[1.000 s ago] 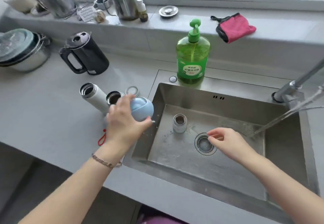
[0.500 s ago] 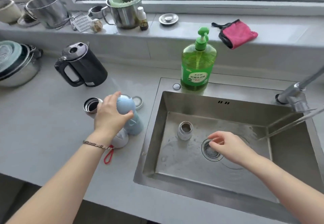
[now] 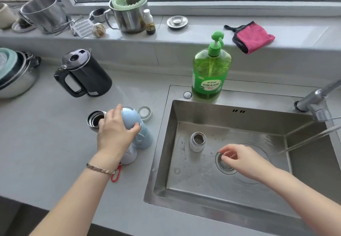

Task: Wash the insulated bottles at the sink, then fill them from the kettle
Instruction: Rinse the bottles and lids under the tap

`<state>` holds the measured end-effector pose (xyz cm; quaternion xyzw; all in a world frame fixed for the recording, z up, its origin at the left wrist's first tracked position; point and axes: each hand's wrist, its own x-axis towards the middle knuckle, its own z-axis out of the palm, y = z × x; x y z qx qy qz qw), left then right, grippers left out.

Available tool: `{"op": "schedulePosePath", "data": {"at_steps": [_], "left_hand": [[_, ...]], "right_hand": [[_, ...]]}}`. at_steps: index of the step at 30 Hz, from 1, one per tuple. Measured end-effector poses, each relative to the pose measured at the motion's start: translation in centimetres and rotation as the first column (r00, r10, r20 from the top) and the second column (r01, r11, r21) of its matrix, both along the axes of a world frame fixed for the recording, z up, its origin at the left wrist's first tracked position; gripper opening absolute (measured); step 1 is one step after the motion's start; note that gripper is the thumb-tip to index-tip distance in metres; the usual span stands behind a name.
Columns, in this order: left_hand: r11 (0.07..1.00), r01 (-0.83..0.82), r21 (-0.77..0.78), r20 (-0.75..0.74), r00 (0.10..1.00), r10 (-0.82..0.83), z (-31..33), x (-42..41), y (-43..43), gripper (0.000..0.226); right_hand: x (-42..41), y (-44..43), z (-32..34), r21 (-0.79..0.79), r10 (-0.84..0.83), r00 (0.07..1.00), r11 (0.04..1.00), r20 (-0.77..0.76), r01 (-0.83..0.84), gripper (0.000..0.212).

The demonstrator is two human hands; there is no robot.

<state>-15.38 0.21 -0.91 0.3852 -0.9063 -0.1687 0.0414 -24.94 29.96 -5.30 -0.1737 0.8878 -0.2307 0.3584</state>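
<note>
A light-blue insulated bottle [image 3: 146, 139] stands on the counter left of the sink. My left hand [image 3: 115, 132] grips its rounded blue cap [image 3: 130, 118], which sits on the bottle's top. Just left of it a white bottle [image 3: 96, 120] stands with its steel mouth uncovered, its body mostly hidden behind my hand. A small steel inner cup [image 3: 197, 141] stands upright on the wet sink floor [image 3: 193, 180]. My right hand [image 3: 241, 160] hovers over the drain [image 3: 224, 164], fingers loosely curled and holding nothing. The black kettle [image 3: 86, 73] stands further back on the counter.
Water streams [image 3: 311, 138] from the faucet [image 3: 319, 110] into the sink's right side. A green soap dispenser [image 3: 210, 75] stands behind the sink. A white ring lid [image 3: 144, 113] lies by the blue bottle. A pink cloth [image 3: 253, 37] and steel pots line the sill.
My left hand carried the blue cap left from the sink's edge and set it on the blue bottle. My right hand stayed over the drain.
</note>
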Motion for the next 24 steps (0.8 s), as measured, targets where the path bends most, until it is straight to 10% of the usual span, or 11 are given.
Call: {"op": "schedulePosePath", "data": {"at_steps": [8,14,19,24], "left_hand": [[0.996,0.038,0.076,0.056,0.998,-0.042,-0.9,0.9,0.4,0.081],[0.833,0.437,-0.34,-0.245,0.813,-0.527,-3.1,-0.3,4.6,0.05],[0.778,0.524,0.348,0.128,0.795,-0.593,-9.5,-5.4,11.3,0.061],[0.813,0.448,0.372,0.262,0.789,-0.555,-18.1,-10.8,13.2,0.088]], "right_hand": [[-0.6,-0.5,-0.3,0.002,0.068,0.997,0.998,0.023,-0.068,0.016],[-0.6,0.4,-0.9,0.004,0.024,0.999,1.0,0.039,-0.024,0.017],[-0.8,2.8,-2.6,0.036,-0.06,0.996,0.998,0.07,0.057,0.019],[-1.4,5.0,-4.9,0.042,-0.174,0.982,0.984,0.069,0.172,0.021]]}}
